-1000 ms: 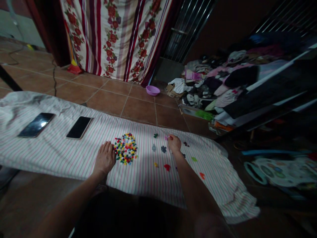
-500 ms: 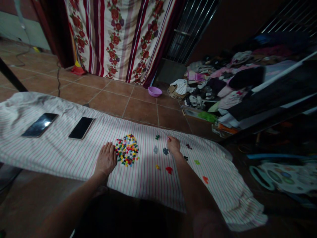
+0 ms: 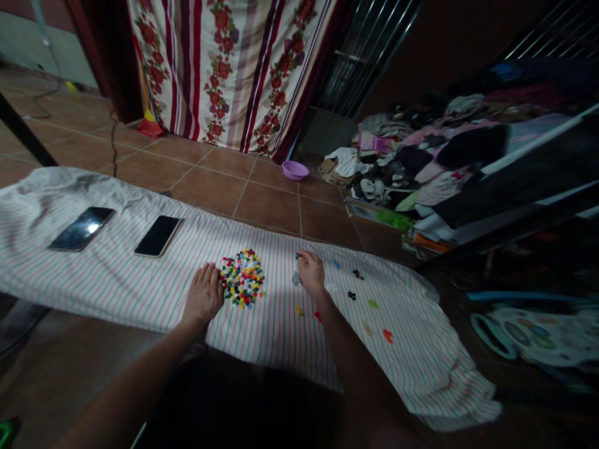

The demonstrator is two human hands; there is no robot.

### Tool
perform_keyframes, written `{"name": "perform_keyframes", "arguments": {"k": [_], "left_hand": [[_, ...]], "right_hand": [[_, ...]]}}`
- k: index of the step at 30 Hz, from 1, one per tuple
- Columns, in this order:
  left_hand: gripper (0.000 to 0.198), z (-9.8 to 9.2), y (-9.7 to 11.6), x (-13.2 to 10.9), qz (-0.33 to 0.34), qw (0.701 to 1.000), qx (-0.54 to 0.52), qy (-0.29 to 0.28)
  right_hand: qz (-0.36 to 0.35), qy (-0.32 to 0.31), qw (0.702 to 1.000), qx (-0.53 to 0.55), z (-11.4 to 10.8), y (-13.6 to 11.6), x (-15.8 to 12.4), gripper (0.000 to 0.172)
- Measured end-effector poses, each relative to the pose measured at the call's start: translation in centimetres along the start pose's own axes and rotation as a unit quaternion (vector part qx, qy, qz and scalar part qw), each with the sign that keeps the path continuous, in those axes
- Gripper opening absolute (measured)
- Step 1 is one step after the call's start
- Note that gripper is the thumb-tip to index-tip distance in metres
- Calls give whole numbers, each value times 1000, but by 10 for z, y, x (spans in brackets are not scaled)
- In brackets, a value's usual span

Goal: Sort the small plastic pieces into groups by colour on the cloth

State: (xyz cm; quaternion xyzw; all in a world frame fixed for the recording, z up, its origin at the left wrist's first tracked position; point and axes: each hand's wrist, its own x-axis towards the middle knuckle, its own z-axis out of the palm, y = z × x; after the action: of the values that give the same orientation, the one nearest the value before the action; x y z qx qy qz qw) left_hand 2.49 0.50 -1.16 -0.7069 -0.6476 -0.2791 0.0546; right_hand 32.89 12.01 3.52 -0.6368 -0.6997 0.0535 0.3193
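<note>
My left hand (image 3: 204, 293) lies flat on the striped cloth (image 3: 187, 249), fingers stretched out, touching the left edge of a pile of small multicoloured pieces (image 3: 242, 279). My right hand (image 3: 311, 272) is right of the pile, its fingers pinched together over a small dark green cluster (image 3: 298, 256); whether it holds a piece is hidden. Just below its fingertips sits a grey cluster (image 3: 296, 279). Nearer me are a yellow cluster (image 3: 299, 310) and a red cluster (image 3: 318, 317), the red partly covered by my right forearm.
Right of my forearm lie blue (image 3: 336, 264), brown (image 3: 358, 274), black (image 3: 351, 295), lime green (image 3: 372, 304) and orange (image 3: 388, 336) clusters. Two phones (image 3: 158, 236) rest at the cloth's left. Beyond, a purple basin (image 3: 295, 170) stands on the tiled floor near heaped clothes (image 3: 412, 156).
My right hand has moved left, down to the dark green cluster, uncovering the blue cluster behind it. My left hand stays flat beside the pile. The view has shifted slightly.
</note>
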Motion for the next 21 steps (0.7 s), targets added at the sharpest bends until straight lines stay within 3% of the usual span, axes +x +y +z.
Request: {"name": "perform_keyframes", "arguments": {"k": [8, 14, 21], "left_hand": [[40, -2, 1, 1, -3, 1000, 7, -6], [42, -3, 1, 1, -2, 1000, 7, -13], [42, -5, 2, 2, 11, 999, 28, -10]], "right_hand": [[-92, -113, 985, 91, 34, -60, -38, 24], [-102, -177, 979, 0, 45, -85, -47, 21], [-118, -176, 975, -70, 51, -100, -45, 13]]}}
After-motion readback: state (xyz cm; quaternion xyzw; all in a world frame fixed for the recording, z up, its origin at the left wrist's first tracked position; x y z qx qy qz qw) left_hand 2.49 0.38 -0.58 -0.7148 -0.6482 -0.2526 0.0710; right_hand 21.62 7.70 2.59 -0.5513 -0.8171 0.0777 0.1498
